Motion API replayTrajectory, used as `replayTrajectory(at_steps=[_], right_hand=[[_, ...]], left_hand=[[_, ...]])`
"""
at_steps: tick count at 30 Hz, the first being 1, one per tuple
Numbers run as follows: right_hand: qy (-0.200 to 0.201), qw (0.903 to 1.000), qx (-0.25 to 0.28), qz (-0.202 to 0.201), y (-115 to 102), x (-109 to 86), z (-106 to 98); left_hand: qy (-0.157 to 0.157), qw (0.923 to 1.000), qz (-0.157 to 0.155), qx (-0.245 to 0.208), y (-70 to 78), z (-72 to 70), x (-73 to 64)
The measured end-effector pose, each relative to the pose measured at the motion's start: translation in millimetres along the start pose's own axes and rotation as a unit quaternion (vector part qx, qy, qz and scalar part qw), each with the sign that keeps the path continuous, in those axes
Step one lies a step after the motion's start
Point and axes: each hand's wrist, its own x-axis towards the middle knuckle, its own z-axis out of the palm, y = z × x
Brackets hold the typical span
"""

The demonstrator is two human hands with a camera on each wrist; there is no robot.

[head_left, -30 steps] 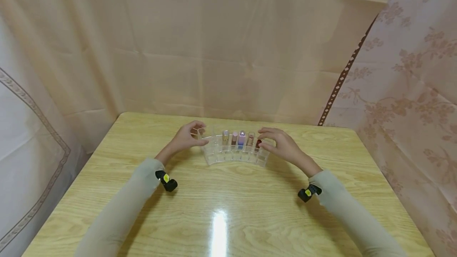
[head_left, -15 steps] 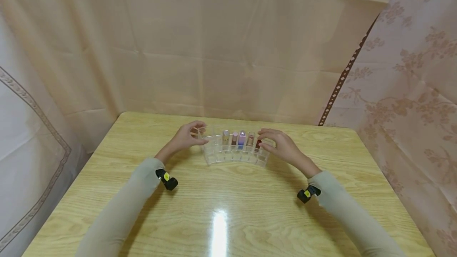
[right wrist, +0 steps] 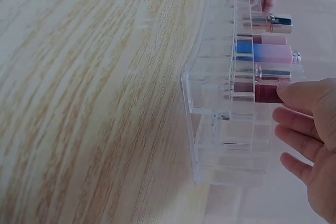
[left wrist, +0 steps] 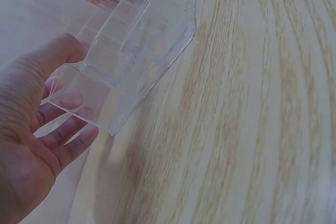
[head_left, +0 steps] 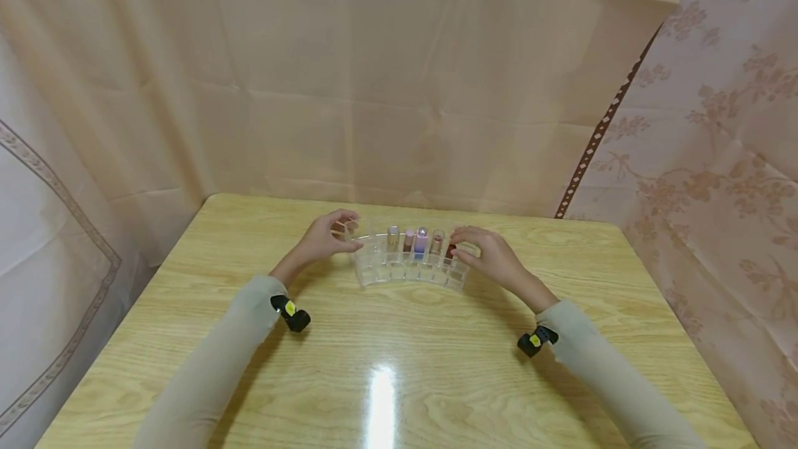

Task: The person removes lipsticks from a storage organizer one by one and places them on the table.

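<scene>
A clear, curved lipstick organizer [head_left: 411, 272] with stepped compartments stands on the table. Its back row holds several tubes: a gold and silver lipstick [head_left: 393, 238], a pink-capped tube [head_left: 409, 241], a purple and blue tube [head_left: 421, 241], a clear-capped lipstick [head_left: 438, 241] and a dark red lipstick [right wrist: 266, 94] at the right. My left hand [head_left: 325, 236] holds the organizer's left end, thumb [left wrist: 65, 48] on the near side and fingers [left wrist: 73, 140] at the end wall. With the thumb, my right hand [head_left: 492, 253] pinches the dark red lipstick; its index finger is largely hidden in the right wrist view.
The wood-grain table [head_left: 312, 380] extends toward me, with a bright light reflection near its front. Beige curtains [head_left: 399, 89] hang behind it, and a floral cloth [head_left: 717, 158] hangs on the right. Black wrist cameras [head_left: 298, 320] sit at both cuffs.
</scene>
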Motion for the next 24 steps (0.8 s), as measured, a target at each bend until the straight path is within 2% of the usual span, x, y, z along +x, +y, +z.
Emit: replayTrajectory(at_steps=[12,14,21,23,24], right_hand=[[0.0,0.9999,0.016,0.004,1,2.3,1],[0.002,0.9999,0.017,0.001,2,3.1,1],[0.006,0.9997,0.021,-0.007,3,5.8,2],[0.006,0.9997,0.022,-0.009,3,6.3,1],[0.006,0.9997,0.021,-0.009,3,6.6,1]], left_hand=[[-0.004,0.9997,-0.021,-0.008,-1.9,0.0,2.0],[-0.006,0.9997,-0.023,-0.009,2.4,-0.4,1.5],[-0.012,0.9995,-0.025,-0.017,32.6,-5.4,-10.9],[-0.011,0.9995,-0.021,-0.019,34.5,-6.0,-12.3],[-0.009,0.9996,-0.018,-0.021,29.6,-5.5,-10.4]])
